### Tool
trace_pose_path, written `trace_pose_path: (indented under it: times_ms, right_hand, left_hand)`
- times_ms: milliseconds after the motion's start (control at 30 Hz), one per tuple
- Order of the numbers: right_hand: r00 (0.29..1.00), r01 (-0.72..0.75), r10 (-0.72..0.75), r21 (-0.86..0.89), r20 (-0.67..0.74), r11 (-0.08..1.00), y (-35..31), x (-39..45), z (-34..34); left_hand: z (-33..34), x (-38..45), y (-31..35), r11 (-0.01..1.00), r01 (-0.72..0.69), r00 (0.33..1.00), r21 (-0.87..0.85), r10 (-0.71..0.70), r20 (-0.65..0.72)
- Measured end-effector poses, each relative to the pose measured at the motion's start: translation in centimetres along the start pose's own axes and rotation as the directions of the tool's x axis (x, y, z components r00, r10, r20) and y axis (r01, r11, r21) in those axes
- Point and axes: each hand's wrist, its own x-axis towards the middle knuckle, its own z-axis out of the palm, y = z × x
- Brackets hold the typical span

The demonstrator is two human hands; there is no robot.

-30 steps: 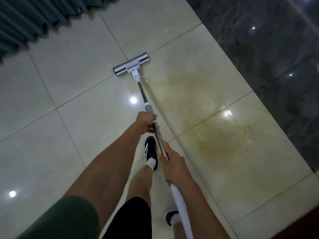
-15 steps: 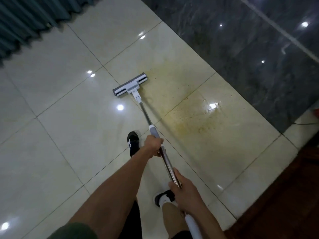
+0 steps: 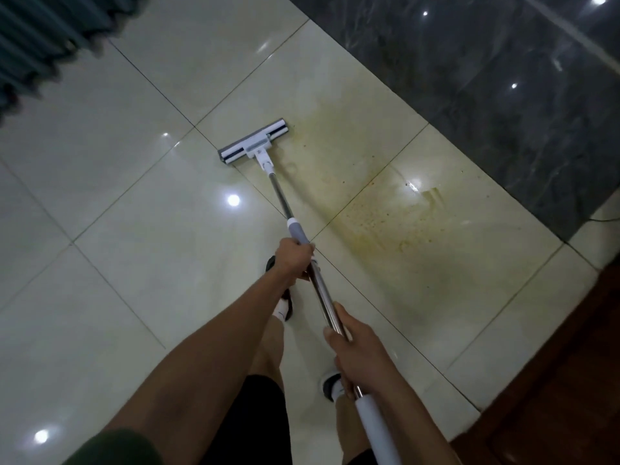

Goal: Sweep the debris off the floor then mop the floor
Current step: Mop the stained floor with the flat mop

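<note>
A flat mop with a white and grey head [image 3: 254, 145] lies on the glossy cream tile floor [image 3: 110, 229], its metal pole [image 3: 281, 199] running back toward me. My left hand [image 3: 294, 260] grips the pole just below its grey collar. My right hand [image 3: 357, 354] grips the pole lower down, above the white end grip [image 3: 375, 427]. To the right of the mop head spreads a yellowish speckled stain [image 3: 385, 216] across two tiles.
A dark marble slab [image 3: 486, 95] borders the tiles at the upper right. Dark pleated curtains [image 3: 37, 38] hang at the upper left. Reddish-brown wood [image 3: 570, 380] fills the lower right corner. My two feet in black and white shoes [image 3: 285, 307] stand under the pole.
The mop head has come to the left edge of the stain and sits nearer to me than a second ago. Both hands keep their grip on the pole.
</note>
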Motion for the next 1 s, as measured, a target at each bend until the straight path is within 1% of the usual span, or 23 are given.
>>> trace_pose_path:
  times_ms: [100,300,433,500,600,733,833,1000]
  right_hand:
    - [1.000,-0.030,0.030,0.125,0.002,0.992,-4.9,3.8,1.8]
    - [0.999,-0.020,0.032,0.241,-0.044,0.970,-14.9,11.3,3.9]
    - [0.998,-0.010,0.031,0.307,-0.063,0.952,-18.7,13.9,6.2]
    - [0.997,-0.016,0.042,0.336,-0.071,0.942,-18.9,13.6,7.5]
    - [0.995,-0.015,0.048,0.336,-0.092,0.942,-17.7,12.4,9.2]
    - [0.990,-0.009,0.049,0.287,-0.134,0.958,-15.3,10.2,10.3]
    - [0.986,0.003,0.049,0.314,-0.157,0.949,-12.6,7.5,11.7]
    - [0.975,-0.048,0.126,0.383,-0.182,0.923,-7.1,2.1,16.2]
  left_hand:
    - [-3.4,3.9,4.1,1.000,-0.014,1.000,0.027,0.014,-0.005]
    - [-9.4,11.2,13.4,0.999,-0.025,1.000,0.046,0.025,0.011]
    - [-12.4,13.8,16.8,0.998,-0.027,1.000,0.058,0.027,-0.002]
    - [-13.4,13.8,16.7,0.996,-0.022,1.000,0.092,0.021,0.012]
    - [-14.0,12.8,15.1,0.993,-0.019,0.999,0.118,0.015,0.041]
    - [-13.2,11.0,12.4,0.984,-0.034,0.998,0.176,0.022,0.067]
    - [-12.4,8.8,9.5,0.974,-0.039,0.994,0.221,0.015,0.110]
    - [-11.8,4.5,3.0,0.941,-0.067,0.986,0.330,0.012,0.167]
